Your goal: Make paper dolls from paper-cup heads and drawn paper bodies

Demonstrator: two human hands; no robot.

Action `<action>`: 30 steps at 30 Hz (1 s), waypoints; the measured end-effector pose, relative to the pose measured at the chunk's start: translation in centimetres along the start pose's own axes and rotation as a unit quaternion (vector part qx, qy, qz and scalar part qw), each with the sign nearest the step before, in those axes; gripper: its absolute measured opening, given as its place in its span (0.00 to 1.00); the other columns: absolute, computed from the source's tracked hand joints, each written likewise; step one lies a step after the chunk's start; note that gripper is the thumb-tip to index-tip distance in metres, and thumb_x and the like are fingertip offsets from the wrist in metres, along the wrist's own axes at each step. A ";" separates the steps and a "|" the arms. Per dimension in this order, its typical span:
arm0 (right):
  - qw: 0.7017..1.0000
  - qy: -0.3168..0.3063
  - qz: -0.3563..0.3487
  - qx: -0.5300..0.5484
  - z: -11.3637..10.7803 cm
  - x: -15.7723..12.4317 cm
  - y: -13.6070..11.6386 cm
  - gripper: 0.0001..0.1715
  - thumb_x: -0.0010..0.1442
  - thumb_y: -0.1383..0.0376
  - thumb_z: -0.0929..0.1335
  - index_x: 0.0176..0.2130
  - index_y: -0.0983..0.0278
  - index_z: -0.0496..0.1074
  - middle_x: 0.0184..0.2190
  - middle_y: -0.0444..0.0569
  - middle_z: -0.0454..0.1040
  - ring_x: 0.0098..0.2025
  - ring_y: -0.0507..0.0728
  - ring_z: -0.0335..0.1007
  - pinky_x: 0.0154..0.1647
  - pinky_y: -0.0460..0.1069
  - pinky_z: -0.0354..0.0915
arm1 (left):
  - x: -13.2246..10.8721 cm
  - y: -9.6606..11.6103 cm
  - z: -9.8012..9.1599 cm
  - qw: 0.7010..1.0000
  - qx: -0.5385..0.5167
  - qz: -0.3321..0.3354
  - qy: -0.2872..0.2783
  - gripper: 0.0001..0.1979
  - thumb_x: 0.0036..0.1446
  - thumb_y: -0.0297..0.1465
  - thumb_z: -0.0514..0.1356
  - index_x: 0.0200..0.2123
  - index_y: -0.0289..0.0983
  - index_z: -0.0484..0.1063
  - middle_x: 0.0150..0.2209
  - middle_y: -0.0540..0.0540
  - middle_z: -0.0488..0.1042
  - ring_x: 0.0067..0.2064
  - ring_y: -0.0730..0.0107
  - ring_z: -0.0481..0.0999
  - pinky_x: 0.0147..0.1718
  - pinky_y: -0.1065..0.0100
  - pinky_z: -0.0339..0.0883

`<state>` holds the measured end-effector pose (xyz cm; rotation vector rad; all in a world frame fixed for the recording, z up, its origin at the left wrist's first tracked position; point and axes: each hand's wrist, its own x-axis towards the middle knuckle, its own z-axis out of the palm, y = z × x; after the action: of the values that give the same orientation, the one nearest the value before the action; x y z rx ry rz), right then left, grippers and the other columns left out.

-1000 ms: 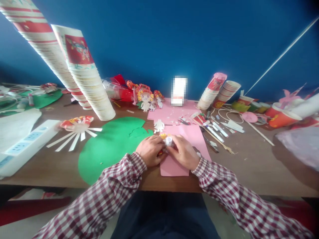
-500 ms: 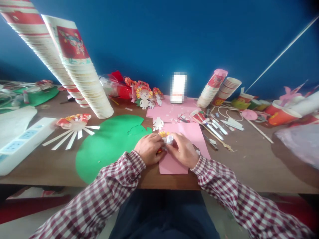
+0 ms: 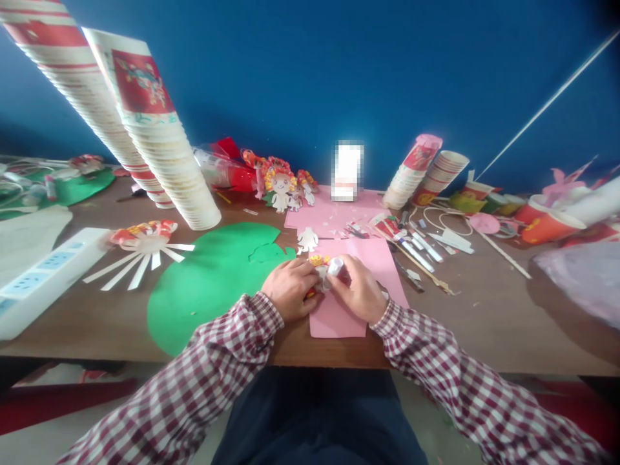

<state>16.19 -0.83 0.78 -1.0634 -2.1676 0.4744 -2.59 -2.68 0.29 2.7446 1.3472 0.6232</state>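
Curled over the left edge of a pink sheet [image 3: 339,320], my left hand [image 3: 290,289] is closed on a small paper doll [image 3: 323,274] with yellow curls and bits of red and orange. Fingers cover most of the doll. My right hand [image 3: 359,287] grips a white marker-like stick [image 3: 335,265], its blunt white end pointing up. Its lower tip, hidden by my fingers, is over the doll. Just beyond my hands lies a plain white paper figure cut-out [image 3: 307,239]. A large green paper sheet [image 3: 194,290] is left of my left hand.
Tall stacks of paper cups [image 3: 169,155] lean at the left, near a power strip [image 3: 53,265] and a cup cut into strips [image 3: 145,242]. Finished paper dolls [image 3: 279,187] stand at the back. Markers [image 3: 419,252] and a brush [image 3: 431,278] lie to the right.
My right hand has shifted slightly up and right, carrying the white marker-like stick, and more of the paper doll shows. My left hand stays in place.
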 end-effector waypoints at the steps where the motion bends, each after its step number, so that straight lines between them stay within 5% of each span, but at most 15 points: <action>1: 1.000 -0.006 -0.021 -0.019 0.0 0.0 -0.1 0.06 0.61 0.64 0.64 0.40 0.62 0.64 0.34 0.51 0.70 0.38 0.60 0.66 0.41 0.53 0.63 | 0.0 0.0 0.0 1.000 0.001 0.001 -0.001 0.11 0.55 0.36 0.57 0.37 0.37 0.74 0.40 0.43 0.73 0.46 0.58 0.69 0.46 0.58 0.64; 8: 0.999 -0.022 -0.032 -0.023 0.0 0.2 -0.5 0.07 0.59 0.65 0.65 0.40 0.63 0.65 0.34 0.52 0.71 0.38 0.60 0.67 0.40 0.53 0.64 | 0.0 0.0 -0.2 1.000 -0.002 0.003 0.000 0.11 0.55 0.35 0.57 0.38 0.37 0.74 0.41 0.43 0.73 0.48 0.59 0.69 0.48 0.57 0.63; 16: 0.979 0.027 0.083 0.186 0.0 0.1 0.2 0.07 0.62 0.61 0.64 0.39 0.63 0.62 0.31 0.47 0.70 0.32 0.54 0.69 0.33 0.48 0.67 | 0.1 0.3 -0.8 1.000 -0.002 -0.004 -0.020 0.11 0.55 0.36 0.57 0.38 0.37 0.74 0.40 0.44 0.73 0.46 0.59 0.70 0.46 0.58 0.64; 30: 0.999 -0.020 -0.041 -0.015 -0.1 0.1 -0.4 0.08 0.59 0.66 0.65 0.41 0.64 0.65 0.35 0.52 0.71 0.39 0.60 0.67 0.41 0.53 0.64 | 0.1 0.0 -0.2 1.000 0.006 -0.003 -0.013 0.11 0.55 0.37 0.57 0.37 0.37 0.74 0.41 0.44 0.73 0.46 0.59 0.69 0.47 0.59 0.63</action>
<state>16.00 -1.02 1.18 -0.9846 -2.2509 0.4299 -2.58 -2.63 0.52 2.7474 1.3578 0.5803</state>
